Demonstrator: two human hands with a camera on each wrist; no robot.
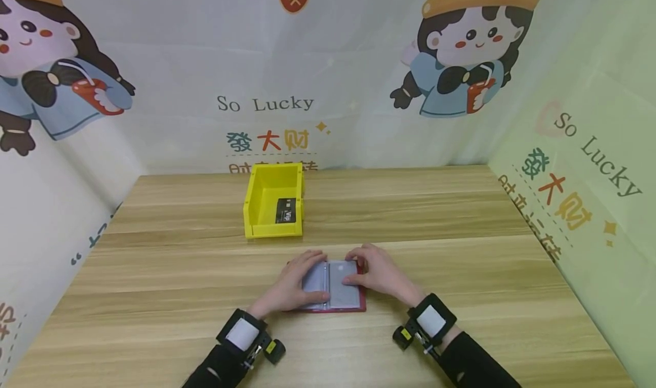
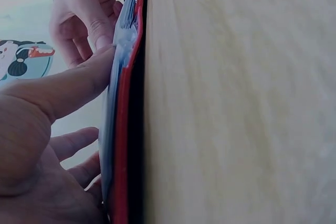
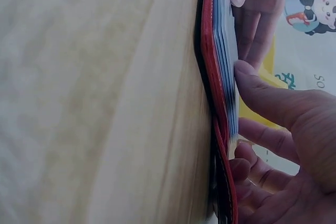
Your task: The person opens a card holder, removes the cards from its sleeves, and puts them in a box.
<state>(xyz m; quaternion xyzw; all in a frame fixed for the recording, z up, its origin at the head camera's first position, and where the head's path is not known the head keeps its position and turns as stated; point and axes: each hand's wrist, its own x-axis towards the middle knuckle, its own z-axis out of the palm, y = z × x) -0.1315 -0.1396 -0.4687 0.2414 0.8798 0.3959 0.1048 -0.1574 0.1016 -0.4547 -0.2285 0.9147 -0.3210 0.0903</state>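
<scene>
A small red-covered card holder (image 1: pixel 361 307) lies open on the table, its clear plastic sleeves (image 1: pixel 340 294) spread to both sides of the spine. My left hand (image 1: pixel 295 281) rests over the left page, thumb stretched along the lower part to the spine and fingers near the top. On the other side, my right hand (image 1: pixel 378 269) holds the right edge, thumb on the top sleeve and fingers bent at the upper corner. From the right wrist, several layered sleeves (image 3: pixel 224 51) show edge-on above the red cover (image 3: pixel 211 61).
Behind the card holder stands a yellow bin (image 1: pixel 274 232) with a black card (image 1: pixel 285 211) marked "Vip" inside. The wood-grain table (image 1: pixel 435 205) is bordered at the back and sides by printed cloth (image 1: pixel 359 137).
</scene>
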